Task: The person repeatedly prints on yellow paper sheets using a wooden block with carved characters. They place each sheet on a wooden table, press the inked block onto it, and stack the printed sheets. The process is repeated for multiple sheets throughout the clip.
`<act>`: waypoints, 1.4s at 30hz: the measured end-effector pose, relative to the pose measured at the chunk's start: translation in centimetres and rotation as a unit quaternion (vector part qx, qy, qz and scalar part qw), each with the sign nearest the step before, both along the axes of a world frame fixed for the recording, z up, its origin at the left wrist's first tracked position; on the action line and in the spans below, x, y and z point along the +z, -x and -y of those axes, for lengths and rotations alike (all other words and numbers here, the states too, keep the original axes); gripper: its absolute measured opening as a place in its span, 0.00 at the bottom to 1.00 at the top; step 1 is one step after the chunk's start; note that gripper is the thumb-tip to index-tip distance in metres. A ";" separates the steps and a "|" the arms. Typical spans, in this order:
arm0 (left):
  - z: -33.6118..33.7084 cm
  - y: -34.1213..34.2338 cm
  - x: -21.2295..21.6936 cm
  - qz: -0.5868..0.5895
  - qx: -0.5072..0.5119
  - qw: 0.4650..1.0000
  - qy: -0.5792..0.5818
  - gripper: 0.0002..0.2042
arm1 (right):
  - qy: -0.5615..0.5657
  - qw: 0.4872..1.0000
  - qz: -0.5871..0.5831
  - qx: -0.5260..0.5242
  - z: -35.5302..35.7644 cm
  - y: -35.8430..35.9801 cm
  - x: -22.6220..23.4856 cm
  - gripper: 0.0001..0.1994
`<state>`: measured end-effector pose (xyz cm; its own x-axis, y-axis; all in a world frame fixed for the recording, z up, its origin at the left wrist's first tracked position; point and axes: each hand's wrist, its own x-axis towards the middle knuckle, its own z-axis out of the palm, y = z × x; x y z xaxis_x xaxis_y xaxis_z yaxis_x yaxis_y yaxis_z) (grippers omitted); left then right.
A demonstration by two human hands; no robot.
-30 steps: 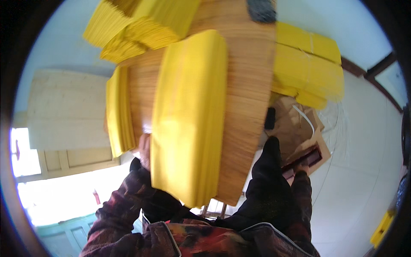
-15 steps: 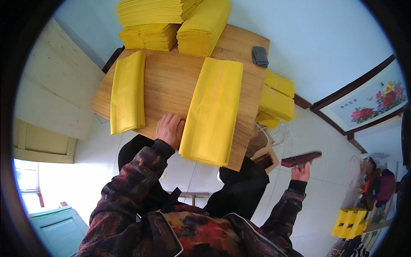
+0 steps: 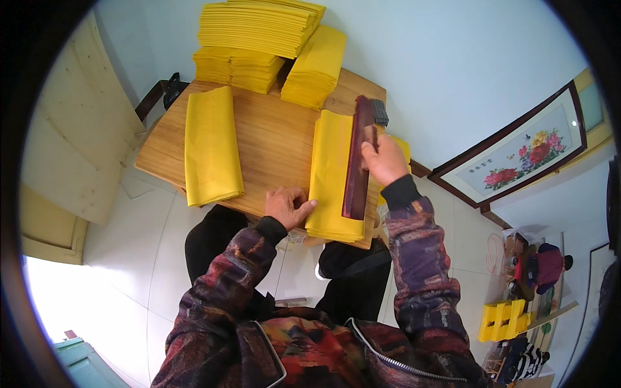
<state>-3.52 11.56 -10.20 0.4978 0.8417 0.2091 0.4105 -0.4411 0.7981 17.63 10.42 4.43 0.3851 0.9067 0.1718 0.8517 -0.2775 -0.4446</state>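
On the wooden table (image 3: 272, 136) a folded stack of yellow paper (image 3: 328, 187) lies lengthwise near the right edge. A long dark red block with a handle (image 3: 358, 174) lies along the right side of this stack. My right hand (image 3: 387, 160) is closed round its handle; the block's underside is hidden. At the near edge of the table rests my left hand (image 3: 286, 207), its fingers loosely bent and its thumb stretched out to the stack's left edge. Further left lies a second folded yellow stack (image 3: 212, 149), apart from both hands.
Tall piles of folded yellow paper (image 3: 255, 29) stand at the table's back. A grey cloth-like pad (image 3: 380, 112) sits at the far right corner. Against the right wall leans a framed flower picture (image 3: 517, 155); more yellow bundles (image 3: 501, 321) lie at the lower right.
My right hand has brought the dark red block from out over the floor on the right onto the right-hand yellow stack. My left thumb now reaches to that stack's edge.
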 end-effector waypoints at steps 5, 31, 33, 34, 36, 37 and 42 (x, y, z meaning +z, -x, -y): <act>0.2 0.3 0.7 0.022 -0.009 1.000 -0.003 0.18 | 0.121 0.982 0.137 -0.039 -1.9 2.5 -0.7 0.19; -7.2 -6.4 -1.6 0.210 -0.090 0.973 0.010 0.28 | -0.232 0.738 -0.634 -0.010 -4.9 -8.4 -9.2 0.08; -6.9 -6.8 -1.7 0.214 -0.094 0.972 0.015 0.28 | -0.224 0.739 -0.635 -0.002 -5.2 -8.0 -9.1 0.08; -6.7 -6.8 -1.8 0.210 -0.093 0.973 0.023 0.27 | -0.227 0.737 -0.637 -0.009 -5.3 -7.8 -9.1 0.08; -6.4 -6.8 -1.7 0.210 -0.092 0.973 0.031 0.27 | -0.220 0.739 -0.637 0.003 -5.2 -7.4 -8.9 0.08; -6.3 -6.8 -1.7 0.213 -0.094 0.972 0.030 0.27 | -0.222 0.736 -0.639 0.023 -5.1 -7.2 -8.8 0.08; -6.2 -6.9 -1.6 0.214 -0.094 0.972 0.027 0.27 | -0.206 0.764 -0.612 0.004 -5.2 -6.8 -8.5 0.08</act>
